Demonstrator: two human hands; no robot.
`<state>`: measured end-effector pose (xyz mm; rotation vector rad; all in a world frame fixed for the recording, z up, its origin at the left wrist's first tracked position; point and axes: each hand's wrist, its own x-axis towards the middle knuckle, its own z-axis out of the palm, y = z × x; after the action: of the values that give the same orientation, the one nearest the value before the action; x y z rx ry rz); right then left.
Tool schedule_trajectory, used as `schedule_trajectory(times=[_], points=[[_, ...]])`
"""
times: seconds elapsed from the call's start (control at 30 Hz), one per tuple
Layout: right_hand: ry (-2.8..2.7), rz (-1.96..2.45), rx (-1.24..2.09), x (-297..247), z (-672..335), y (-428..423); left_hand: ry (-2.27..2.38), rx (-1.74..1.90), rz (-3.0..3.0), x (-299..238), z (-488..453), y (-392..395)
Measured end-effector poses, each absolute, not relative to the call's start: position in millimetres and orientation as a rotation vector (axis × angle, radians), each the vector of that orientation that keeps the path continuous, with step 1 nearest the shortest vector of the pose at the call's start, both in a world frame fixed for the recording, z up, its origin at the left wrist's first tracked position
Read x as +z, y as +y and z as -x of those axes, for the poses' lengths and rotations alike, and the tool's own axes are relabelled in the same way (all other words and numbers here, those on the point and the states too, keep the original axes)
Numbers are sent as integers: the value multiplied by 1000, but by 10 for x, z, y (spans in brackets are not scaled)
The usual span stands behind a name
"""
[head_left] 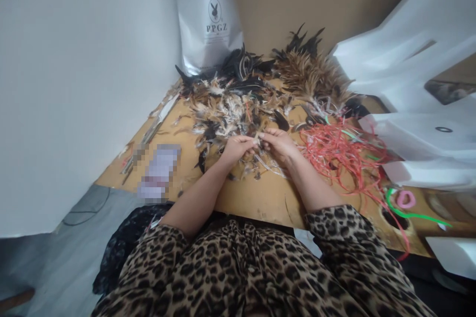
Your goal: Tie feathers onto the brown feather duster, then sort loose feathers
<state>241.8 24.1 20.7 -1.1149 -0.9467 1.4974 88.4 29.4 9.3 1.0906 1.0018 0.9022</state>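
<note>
Head view: wooden bench [260, 200] runs across the frame, person seated at its near edge, leopard-print sleeves [334, 228] at the bottom. Left hand [237, 148] and right hand [280, 144] meet at bench ctr, knuckles up, fingertips touching. Both hands have fingers curled and pressed together, thumb vs. forefinger, pinching one small pale feather [258, 137] btw. them. The feather sits just above the bench top, at the near fringe of the feather pile [228, 104]. Exact grip on the quill is too small to tell.

Pile is mixed black, white and brown feathers, spread from ctr toward the far edge and touching the far side of both hands. To its far right is a denser brown feather bunch [312, 74] w/ dark tips. Just right of the right hand lies a tangle of red strips [340, 151], covering the bench's right part and trailing over the near edge. By the near-right corner are a pink ring [405, 199] and a green strip [416, 215].

On the left part of the bench are a blurred flat item [159, 171] and thin metal strips [159, 121] along the left edge. At the far edge a silver bag [210, 15] marked PPGZ stands upright against the wall. White bags [420, 89] are stacked at the right side.
</note>
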Motion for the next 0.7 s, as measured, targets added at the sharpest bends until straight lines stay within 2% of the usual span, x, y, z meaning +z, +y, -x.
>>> schedule_trajectory(times=[0.7], points=[[-981,1128,1471,176,-2395,241,979,963,-1089,96,-882,300]])
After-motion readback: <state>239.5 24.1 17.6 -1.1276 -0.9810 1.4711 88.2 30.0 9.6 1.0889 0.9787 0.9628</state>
